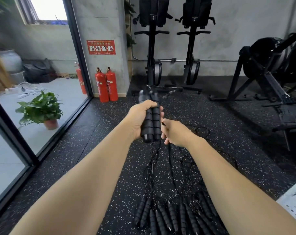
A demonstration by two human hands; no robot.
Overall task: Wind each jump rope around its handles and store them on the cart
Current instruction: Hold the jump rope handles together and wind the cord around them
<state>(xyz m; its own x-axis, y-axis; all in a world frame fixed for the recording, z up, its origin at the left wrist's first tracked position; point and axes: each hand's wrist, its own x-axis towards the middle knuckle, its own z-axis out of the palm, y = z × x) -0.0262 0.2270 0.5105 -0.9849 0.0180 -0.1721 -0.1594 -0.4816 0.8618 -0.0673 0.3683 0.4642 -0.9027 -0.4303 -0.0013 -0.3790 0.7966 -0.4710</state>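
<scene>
light: daylight is flooding in through the black-framed glass wall (pixel 13 150) at my left | glare: the high window (pixel 49 7) is blowing out white | blur: tips of the black ribbed foam handles (pixel 152 117) are smearing | edges: straight lines are bowing

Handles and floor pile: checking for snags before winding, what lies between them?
Head view: only thin black cords trailing from the handles to the pile over speckled floor.
</scene>
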